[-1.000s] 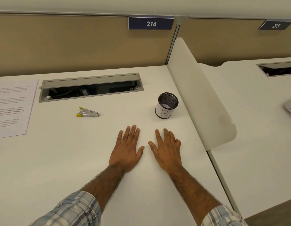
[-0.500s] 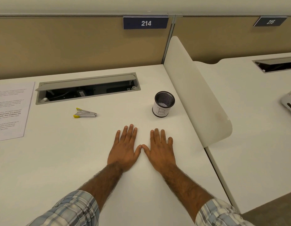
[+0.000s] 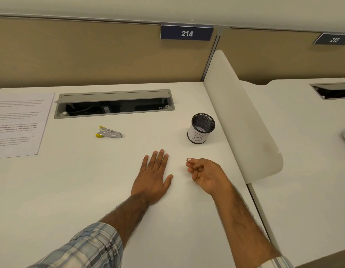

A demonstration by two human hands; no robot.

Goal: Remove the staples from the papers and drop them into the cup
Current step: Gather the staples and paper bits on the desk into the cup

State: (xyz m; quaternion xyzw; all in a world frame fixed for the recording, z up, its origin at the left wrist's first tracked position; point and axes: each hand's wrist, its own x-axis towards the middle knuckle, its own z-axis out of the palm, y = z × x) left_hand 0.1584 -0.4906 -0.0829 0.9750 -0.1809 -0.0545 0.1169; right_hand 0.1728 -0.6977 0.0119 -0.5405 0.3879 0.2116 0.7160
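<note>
A black mesh cup [image 3: 201, 129] with a white label marked "B" stands upright on the white desk [image 3: 90, 190], right of centre. A metal staple remover with yellow tips [image 3: 108, 132] lies to the cup's left. Printed papers [image 3: 18, 124] lie flat at the desk's far left. My left hand [image 3: 154, 177] rests palm down on the desk, fingers apart, holding nothing. My right hand [image 3: 205, 174] is turned on its side just below the cup, fingers curled loosely inward with nothing visible in them.
An open grey cable tray [image 3: 113, 103] is sunk into the desk behind the staple remover. A white curved divider [image 3: 243, 128] rises along the desk's right edge, with a second desk [image 3: 303, 151] beyond it. A tan partition wall closes the back.
My right hand has lifted from flat on the desk, rolled onto its side and curled its fingers. The left hand stays flat.
</note>
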